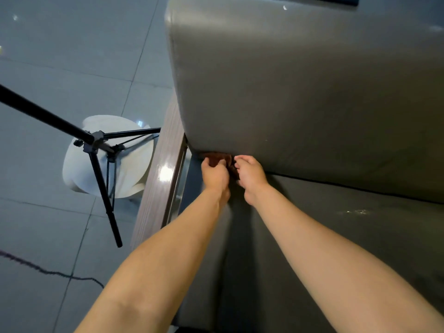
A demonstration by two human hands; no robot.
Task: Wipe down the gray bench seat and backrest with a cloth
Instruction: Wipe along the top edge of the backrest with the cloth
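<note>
cloth [217, 156]: mostly hidden | backrest [312, 80]: cropped right | tripod [96, 145]: pole cropped left

The cloth [219, 157] lies where seat [336, 236] meets backrest [300, 92]; a tripod [101, 150] stands left.

Indoor waiting-area look: glossy floor tiles [60, 68], gray padded bench [312, 92], tripod [101, 164].

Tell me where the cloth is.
In the head view, the brown cloth sits in the crease where backrest meets seat, beside the wooden armrest at left, gripped by left hand and right hand.
</note>
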